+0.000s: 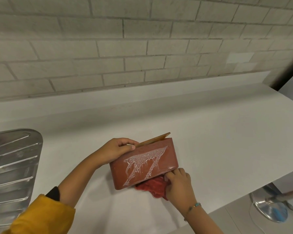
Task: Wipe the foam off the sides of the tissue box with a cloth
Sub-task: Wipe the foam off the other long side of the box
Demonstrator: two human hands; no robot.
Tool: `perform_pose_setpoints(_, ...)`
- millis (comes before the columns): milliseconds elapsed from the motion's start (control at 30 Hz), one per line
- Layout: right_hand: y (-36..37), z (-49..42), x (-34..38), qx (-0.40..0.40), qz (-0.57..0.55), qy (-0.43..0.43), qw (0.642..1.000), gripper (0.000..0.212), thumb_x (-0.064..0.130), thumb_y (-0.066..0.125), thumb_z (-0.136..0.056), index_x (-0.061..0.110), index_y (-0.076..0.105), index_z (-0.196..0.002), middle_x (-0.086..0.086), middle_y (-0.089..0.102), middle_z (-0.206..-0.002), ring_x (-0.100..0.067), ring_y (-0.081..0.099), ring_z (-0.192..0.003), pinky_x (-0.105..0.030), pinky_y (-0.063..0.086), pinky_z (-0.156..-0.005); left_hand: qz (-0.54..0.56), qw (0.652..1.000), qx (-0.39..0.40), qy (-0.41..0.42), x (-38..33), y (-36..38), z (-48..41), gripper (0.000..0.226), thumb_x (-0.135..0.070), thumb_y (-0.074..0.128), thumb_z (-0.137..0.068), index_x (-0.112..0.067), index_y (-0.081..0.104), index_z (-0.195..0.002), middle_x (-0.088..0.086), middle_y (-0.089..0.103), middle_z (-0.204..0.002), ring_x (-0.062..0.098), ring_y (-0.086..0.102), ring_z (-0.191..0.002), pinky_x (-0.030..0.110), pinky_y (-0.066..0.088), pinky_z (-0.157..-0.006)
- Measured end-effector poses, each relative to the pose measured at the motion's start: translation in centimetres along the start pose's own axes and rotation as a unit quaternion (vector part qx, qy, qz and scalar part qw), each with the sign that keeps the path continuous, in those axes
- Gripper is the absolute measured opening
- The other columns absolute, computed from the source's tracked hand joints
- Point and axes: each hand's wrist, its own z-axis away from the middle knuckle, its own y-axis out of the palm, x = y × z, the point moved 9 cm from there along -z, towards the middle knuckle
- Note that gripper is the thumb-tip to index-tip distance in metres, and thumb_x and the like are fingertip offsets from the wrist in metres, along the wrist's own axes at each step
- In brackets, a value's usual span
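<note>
A reddish-brown tissue box (166, 162) with a light wooden lid (153, 140) stands tilted on the white counter (210, 132). White foam (143, 163) runs in streaks down its long near side. My left hand (118, 149) grips the box's upper left end, thumb against the near side. My right hand (178, 184) holds a red cloth (152, 186) bunched at the box's lower right edge, fingertips touching the box. Part of the cloth lies under the box and my hand.
A ribbed steel drainboard (12, 168) lies at the left. A grey brick-tile wall (125, 48) rises behind the counter. Past the counter's right edge, lower down, sits a shiny metal object (269, 208).
</note>
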Motion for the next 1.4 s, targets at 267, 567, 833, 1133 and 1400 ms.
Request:
perform_pose_setpoints(267, 2.5, 1.7, -0.1, 0.094, -0.029, -0.043, 0.994, 0.028, 0.044, 0.058, -0.074, 0.022, 0.047, -0.087, 0.008, 0.056, -0.087, -0.015, 0.051, -0.079, -0.026, 0.031, -0.07, 0.0, 1.0, -0.006, 0.0, 0.1, -0.1, -0.1, 0.018, -0.029, 0.058, -0.09, -0.039, 0.069, -0.101, -0.01, 0.073, -0.098, 0.003, 0.071, -0.077, 0.011, 0.051, -0.062)
perform_pose_setpoints(567, 0.7, 2.9, -2.2, 0.191, -0.132, 0.006, 0.973, 0.023, 0.024, 0.058, -0.066, 0.029, 0.058, -0.088, 0.004, 0.061, -0.083, -0.01, 0.054, -0.071, -0.018, 0.041, -0.061, 0.005, 1.0, -0.004, 0.003, 0.3, -0.1, -0.2, 0.017, -0.03, 0.058, -0.09, -0.041, 0.069, -0.097, -0.007, 0.073, -0.097, 0.007, 0.072, -0.077, 0.014, 0.053, -0.061)
perform_pose_setpoints(833, -9.0, 0.4, -3.6, -0.034, -0.44, 0.045, 0.896, 0.043, -0.023, 0.049, -0.071, 0.017, 0.06, -0.079, -0.008, 0.062, -0.1, -0.009, 0.065, -0.07, -0.015, 0.05, -0.047, 0.007, 1.0, -0.001, 0.007, 0.1, 0.0, -0.1, 0.018, -0.03, 0.057, -0.091, -0.044, 0.068, -0.095, -0.007, 0.073, -0.097, 0.008, 0.072, -0.077, 0.015, 0.053, -0.061)
perform_pose_setpoints(1133, -8.2, -0.6, -2.4, -0.261, -0.352, 0.118, 0.891, 0.049, -0.016, 0.054, -0.079, 0.033, 0.058, -0.082, 0.001, 0.056, -0.102, -0.012, 0.057, -0.093, -0.032, 0.053, -0.078, 0.012, 1.0, -0.001, 0.013, 0.1, 0.3, 0.1, 0.019, -0.028, 0.058, -0.09, -0.037, 0.07, -0.101, -0.007, 0.074, -0.097, 0.008, 0.072, -0.079, 0.012, 0.053, -0.062)
perform_pose_setpoints(1400, -4.6, -0.1, 0.1, -0.133, -0.191, 0.051, 0.971, 0.073, 0.025, 0.067, -0.078, 0.02, 0.036, -0.144, -0.003, 0.03, -0.144, -0.017, 0.035, -0.121, -0.022, 0.03, -0.099, 0.02, 1.0, -0.006, 0.017, 0.1, 0.3, 0.1, 0.019, -0.026, 0.059, -0.09, -0.035, 0.071, -0.102, -0.007, 0.074, -0.097, 0.006, 0.072, -0.079, 0.011, 0.053, -0.062)
